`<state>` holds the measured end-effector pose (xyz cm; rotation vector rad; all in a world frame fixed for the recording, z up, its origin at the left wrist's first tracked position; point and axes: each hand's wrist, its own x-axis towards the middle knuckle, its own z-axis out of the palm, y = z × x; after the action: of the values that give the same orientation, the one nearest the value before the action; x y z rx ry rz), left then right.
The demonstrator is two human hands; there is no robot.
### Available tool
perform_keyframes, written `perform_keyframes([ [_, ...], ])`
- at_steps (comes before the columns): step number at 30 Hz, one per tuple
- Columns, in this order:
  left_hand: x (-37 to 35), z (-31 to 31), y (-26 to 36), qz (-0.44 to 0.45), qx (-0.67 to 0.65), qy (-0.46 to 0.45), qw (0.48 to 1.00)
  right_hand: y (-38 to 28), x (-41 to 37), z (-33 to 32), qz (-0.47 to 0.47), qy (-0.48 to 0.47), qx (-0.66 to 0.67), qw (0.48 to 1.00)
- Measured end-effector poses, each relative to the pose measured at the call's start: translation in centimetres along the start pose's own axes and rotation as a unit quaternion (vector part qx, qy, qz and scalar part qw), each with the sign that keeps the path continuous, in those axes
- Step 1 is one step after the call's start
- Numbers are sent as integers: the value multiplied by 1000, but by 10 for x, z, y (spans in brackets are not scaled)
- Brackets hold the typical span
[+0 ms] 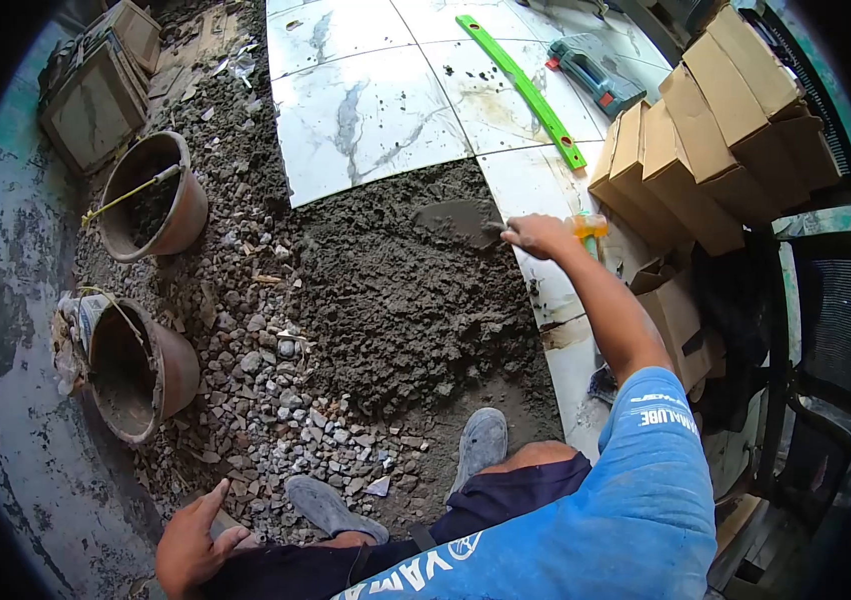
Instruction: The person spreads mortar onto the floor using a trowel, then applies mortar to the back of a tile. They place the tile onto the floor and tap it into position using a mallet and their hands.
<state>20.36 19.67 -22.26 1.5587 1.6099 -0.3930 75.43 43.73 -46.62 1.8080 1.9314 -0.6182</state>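
Note:
My right hand (538, 236) is closed around the handle of a trowel (458, 222). Its flat blade lies on the dark wet mortar (396, 310), near the edge of the laid tiles. Just beyond that wrist is a mallet (589, 226) with an orange head, partly covered by my arm. My left hand (198, 540) hangs low beside my knee, above the gravel, with index finger and thumb apart and nothing held. White marbled tiles (376, 110) border the mortar at the back and right.
A green spirit level (521, 88) and a teal power tool (598, 76) lie on the tiles. Cardboard boxes (716, 130) line the right side. Two mortar-stained buckets (181, 215) stand on the left over loose gravel (276, 400). Stacked tiles (96, 110) lean at the back left.

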Motion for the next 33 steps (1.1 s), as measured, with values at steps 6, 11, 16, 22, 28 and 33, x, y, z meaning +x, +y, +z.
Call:
perform_keyframes([
  [6,1,0,12,-21,0,2,1000,34,45,-25,18,67,-22,997],
  [11,-7,1,20,-21,-13,5,1000,51,57,-26,48,74,27,996],
  [16,-6,-1,20,-41,-15,-21,999,12,15,-10,32,59,63,996],
  [22,-4,-5,19,-45,12,-38,998,29,12,-4,127,56,210,968],
  [28,-3,-1,9,-6,21,-17,1000,47,9,-8,202,-54,580,787],
  [33,-4,-3,20,-7,13,4,1000,27,9,2,124,-162,577,791],
])
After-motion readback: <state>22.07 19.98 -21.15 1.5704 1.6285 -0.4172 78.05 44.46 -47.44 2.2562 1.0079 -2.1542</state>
